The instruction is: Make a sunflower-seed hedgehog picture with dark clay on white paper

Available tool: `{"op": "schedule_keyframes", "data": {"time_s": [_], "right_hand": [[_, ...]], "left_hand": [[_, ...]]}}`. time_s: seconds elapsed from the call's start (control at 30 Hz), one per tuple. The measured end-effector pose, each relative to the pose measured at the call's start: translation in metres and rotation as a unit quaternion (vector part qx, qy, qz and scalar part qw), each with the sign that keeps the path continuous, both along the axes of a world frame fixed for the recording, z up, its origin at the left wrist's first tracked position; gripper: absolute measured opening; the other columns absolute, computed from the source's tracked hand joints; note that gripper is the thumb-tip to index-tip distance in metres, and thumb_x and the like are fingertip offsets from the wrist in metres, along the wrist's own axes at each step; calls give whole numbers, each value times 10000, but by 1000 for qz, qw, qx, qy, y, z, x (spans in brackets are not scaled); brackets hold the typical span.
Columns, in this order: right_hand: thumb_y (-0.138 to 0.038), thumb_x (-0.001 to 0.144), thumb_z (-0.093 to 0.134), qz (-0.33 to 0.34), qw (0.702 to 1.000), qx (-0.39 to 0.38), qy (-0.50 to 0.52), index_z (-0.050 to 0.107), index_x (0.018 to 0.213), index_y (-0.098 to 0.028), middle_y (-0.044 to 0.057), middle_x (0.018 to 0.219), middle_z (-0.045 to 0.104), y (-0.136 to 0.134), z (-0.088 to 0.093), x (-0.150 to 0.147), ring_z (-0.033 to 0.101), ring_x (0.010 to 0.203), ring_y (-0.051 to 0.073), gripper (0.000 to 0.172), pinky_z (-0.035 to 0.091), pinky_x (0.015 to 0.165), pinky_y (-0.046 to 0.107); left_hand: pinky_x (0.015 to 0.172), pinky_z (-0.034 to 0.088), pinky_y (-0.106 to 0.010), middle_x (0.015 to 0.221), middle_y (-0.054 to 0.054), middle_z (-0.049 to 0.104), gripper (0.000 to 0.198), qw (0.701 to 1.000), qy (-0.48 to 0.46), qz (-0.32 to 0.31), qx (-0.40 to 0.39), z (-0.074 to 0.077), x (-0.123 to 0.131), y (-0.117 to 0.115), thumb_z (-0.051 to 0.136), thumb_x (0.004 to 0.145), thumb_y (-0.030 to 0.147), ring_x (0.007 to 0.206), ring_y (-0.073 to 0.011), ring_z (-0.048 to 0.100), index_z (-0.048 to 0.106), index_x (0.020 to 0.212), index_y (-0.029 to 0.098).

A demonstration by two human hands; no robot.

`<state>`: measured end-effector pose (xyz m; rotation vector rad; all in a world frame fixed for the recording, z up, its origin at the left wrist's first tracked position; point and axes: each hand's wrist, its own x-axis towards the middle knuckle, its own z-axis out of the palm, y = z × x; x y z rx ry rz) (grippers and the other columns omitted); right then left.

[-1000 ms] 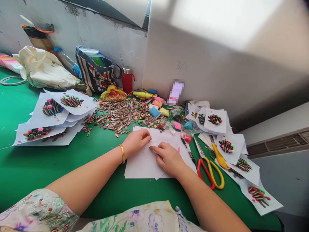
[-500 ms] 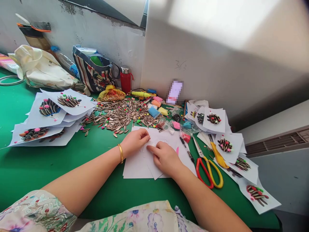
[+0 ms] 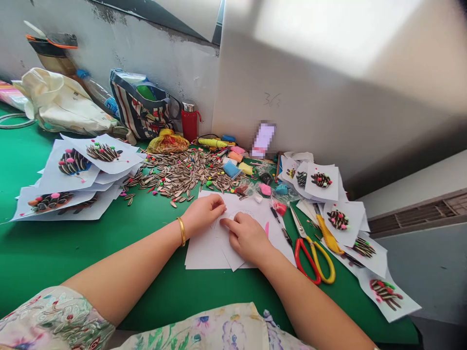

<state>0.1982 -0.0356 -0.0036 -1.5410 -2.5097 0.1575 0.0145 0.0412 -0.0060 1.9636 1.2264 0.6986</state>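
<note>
Both my hands rest on a small stack of white paper sheets [image 3: 206,253] lying on the green table [image 3: 73,243]. My left hand [image 3: 202,212], with a gold bangle at the wrist, has its fingers curled and pinched against the top sheet. My right hand [image 3: 247,237] lies beside it, fingers bent, index finger pressing the paper near a faint drawn circle. I cannot make out anything small between the fingertips. A pile of striped sunflower seeds [image 3: 182,172] lies just beyond the sheets.
Finished seed pictures on paper lie at the left [image 3: 76,163] and right [image 3: 337,218]. Red-and-yellow scissors [image 3: 314,253], a pen [image 3: 280,223] and coloured clay lumps [image 3: 233,167] sit right of my hands. Bags [image 3: 146,109], a red flask [image 3: 189,121] and a wall stand behind.
Both hands stayed on the paper; the right index finger slid slightly left towards the left hand. The view shifted a little.
</note>
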Motion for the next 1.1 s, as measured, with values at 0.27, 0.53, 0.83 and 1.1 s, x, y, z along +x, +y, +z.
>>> {"op": "schedule_keyframes", "data": {"time_s": [0.27,0.53,0.83,1.1], "right_hand": [[-147,885,483,1,1000,-2,31,576,1318,-275,51,929,535,0,1,3,505,857,192,461,401,738,291],[-142,877,488,-4,998,1,57,614,1275,-267,51,908,534,1,-1,5,507,858,195,436,414,739,289],[-130,867,503,1,996,-5,87,678,1205,-251,56,896,537,1,-4,9,516,866,192,400,434,762,293],[-125,856,512,18,996,6,92,668,1234,-263,50,861,525,1,-7,8,502,813,191,432,420,714,299]], "left_hand": [[665,470,-274,810,-4,698,217,1000,8,-7,6,0,-1,0,520,867,395,750,-178,625,629,800,220],[652,453,-273,804,2,690,201,1000,15,-6,6,0,-1,1,528,872,381,745,-175,614,627,803,221],[655,458,-270,812,-2,698,197,1000,15,-8,5,1,-1,0,531,868,375,747,-174,618,629,804,216],[667,467,-269,812,-5,696,200,1000,14,-9,1,0,-1,1,528,867,379,757,-178,624,625,804,216]]}}
